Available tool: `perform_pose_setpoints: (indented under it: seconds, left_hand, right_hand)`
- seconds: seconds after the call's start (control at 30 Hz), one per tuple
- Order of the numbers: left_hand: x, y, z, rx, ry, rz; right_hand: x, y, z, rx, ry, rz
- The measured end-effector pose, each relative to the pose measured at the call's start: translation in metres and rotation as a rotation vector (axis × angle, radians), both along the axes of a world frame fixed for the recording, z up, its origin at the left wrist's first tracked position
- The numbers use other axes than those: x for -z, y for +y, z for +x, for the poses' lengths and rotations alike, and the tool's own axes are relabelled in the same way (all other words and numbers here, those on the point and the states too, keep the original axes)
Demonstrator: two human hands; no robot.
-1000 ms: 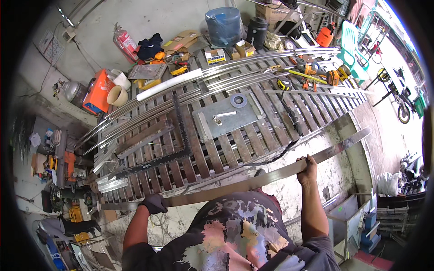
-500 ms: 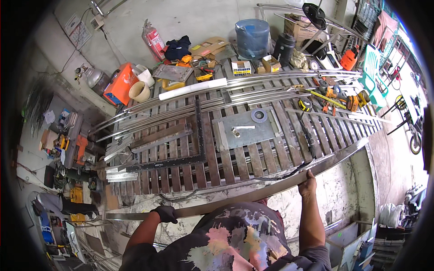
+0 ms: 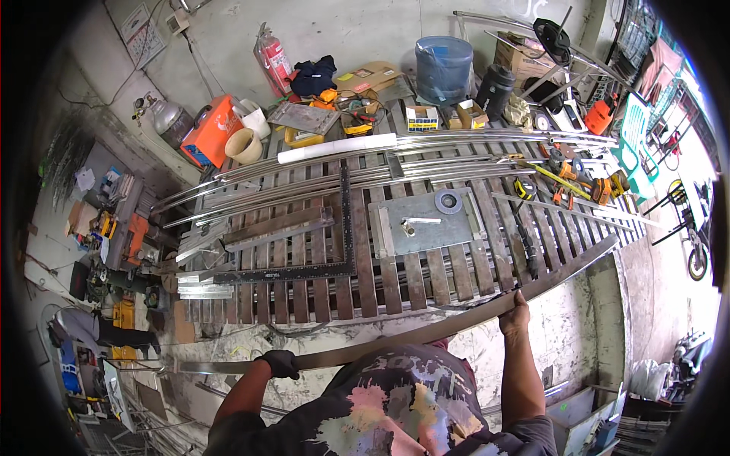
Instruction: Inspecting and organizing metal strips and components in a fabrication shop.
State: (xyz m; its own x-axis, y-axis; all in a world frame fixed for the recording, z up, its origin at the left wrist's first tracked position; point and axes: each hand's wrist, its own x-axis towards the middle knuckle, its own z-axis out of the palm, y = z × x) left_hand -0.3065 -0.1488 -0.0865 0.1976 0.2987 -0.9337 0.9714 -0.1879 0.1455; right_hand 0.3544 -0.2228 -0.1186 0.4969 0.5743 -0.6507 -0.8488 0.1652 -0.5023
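Note:
A long flat metal bar (image 3: pixel 411 337) spans the space in front of my body, rising toward the right. My left hand (image 3: pixel 281 364), in a dark glove, is closed around it left of my torso. Bare, my right hand (image 3: pixel 515 313) grips the bar farther right, thumb on top. The bar's right end overlaps the front edge of the slatted metal table (image 3: pixel 369 296). On that table lie a black carpenter's square (image 3: pixel 348 220), a metal plate (image 3: pixel 395 235) with a grinding disc (image 3: pixel 449 201) on it, and short metal pieces (image 3: pixel 277 228).
Long shiny tubes (image 3: pixel 304 186) run across the table behind the plate. Power tools (image 3: pixel 601 190) and a tape measure (image 3: pixel 524 188) lie at right. A blue water container (image 3: pixel 443 72), a fire extinguisher (image 3: pixel 272 57) and an orange machine (image 3: pixel 217 133) stand behind. Another person (image 3: pixel 84 330) bends at far left.
The view has shifted slightly, so the table appears lower and farther right. The bar's right part now overlaps the table edge more. Both hands keep their hold.

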Motion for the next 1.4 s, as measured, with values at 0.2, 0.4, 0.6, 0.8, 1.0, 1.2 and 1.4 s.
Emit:
perform_pose_setpoints:
  seconds: [0.2, 0.4, 0.6, 0.8, 1.0, 1.2, 1.4]
  left_hand:
    - [-0.003, 0.001, 0.011, 0.065, 0.011, 0.009]
    - [0.001, 0.013, 0.02, 0.089, -0.038, 0.008]
    - [0.021, 0.0, 0.01, -0.017, -0.076, -0.027]
    - [0.035, 0.003, 0.013, 0.075, -0.071, 0.012]
    - [0.036, 0.008, 0.018, 0.018, -0.113, -0.027]
    - [0.051, 0.008, 0.009, -0.004, -0.156, -0.036]
    - [0.052, 0.009, 0.011, 0.046, -0.122, 0.024]
  right_hand:
    - [0.013, -0.003, 0.005, -0.015, 0.013, 0.011]
    - [0.053, -0.036, 0.034, -0.243, -0.495, 0.048]
    - [0.0, -0.018, 0.004, -0.074, -0.023, 0.008]
    - [0.006, -0.032, 0.0, -0.11, -0.029, 0.002]
    - [0.009, -0.038, -0.02, -0.167, -0.03, -0.011]
    - [0.006, -0.038, -0.034, -0.169, -0.026, -0.056]
    - [0.005, -0.038, -0.035, -0.164, -0.038, -0.074]
